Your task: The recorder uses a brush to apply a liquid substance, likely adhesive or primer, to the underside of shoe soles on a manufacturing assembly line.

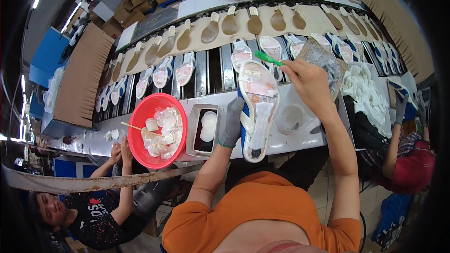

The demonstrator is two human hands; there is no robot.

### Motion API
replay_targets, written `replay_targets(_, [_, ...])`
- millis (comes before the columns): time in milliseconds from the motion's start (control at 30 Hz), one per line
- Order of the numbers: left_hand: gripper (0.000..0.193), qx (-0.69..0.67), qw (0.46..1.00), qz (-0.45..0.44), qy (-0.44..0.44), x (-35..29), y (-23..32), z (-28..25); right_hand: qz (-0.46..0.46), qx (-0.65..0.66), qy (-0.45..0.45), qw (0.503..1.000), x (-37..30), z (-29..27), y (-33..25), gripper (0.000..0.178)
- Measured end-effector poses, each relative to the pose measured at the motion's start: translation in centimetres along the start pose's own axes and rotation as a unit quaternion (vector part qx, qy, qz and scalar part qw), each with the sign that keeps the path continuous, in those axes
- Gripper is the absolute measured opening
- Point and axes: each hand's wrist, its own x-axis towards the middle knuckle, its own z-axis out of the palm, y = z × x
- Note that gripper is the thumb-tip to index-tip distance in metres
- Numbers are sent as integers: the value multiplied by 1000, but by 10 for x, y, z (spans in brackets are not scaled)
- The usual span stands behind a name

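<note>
In my left hand (231, 122), which wears a grey glove, a white and blue sandal (260, 94) is gripped by its side edge, underside up. Pale patches and a smeared, reddish-brown area cover that underside. My right hand (307, 83), bare, is closed round a small green brush (269, 58). The brush head points left, just above the far end of the sandal; I cannot tell whether it touches. Beside the sandal on the right stands a clear round tub (290, 119). A board (313, 52) with a whitish, frayed surface lies beyond my right hand.
A red basin (133, 129) of white discs and a box (195, 146) with similar discs stand left. More sandals (185, 68) lie on the roller conveyor, tan soles (210, 32) beyond. White pieces (363, 86) fill a tray right. Co-workers sit either side; a rusty rail (93, 185) runs lower left.
</note>
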Motion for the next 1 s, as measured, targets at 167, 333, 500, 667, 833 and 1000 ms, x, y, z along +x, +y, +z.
replay_targets(167, [62, -78, 982, 149, 90, 19, 62, 4, 93, 165, 105, 976, 2, -43, 11, 21])
replay_targets(333, [69, 18, 799, 541, 263, 51, 101, 3, 184, 236, 184, 936, -31, -74, 16, 24])
replay_targets(500, [59, -92, 846, 382, 359, 99, 89, -43, 228, 306, 196, 903, -55, -69, 22, 29])
replay_targets(667, [64, 10, 751, 325, 574, 204, 26, -109, 241, 299, 195, 902, -74, -74, 25, 31])
replay_targets(833, [62, 12, 773, 234, 590, 275, -38, -162, 273, 279, 236, 890, -91, -92, 32, 32])
replay_targets(1000, [33, 155, 841, 99, 510, 265, -59, -165, 275, 293, 243, 883, -102, -90, 40, 35])
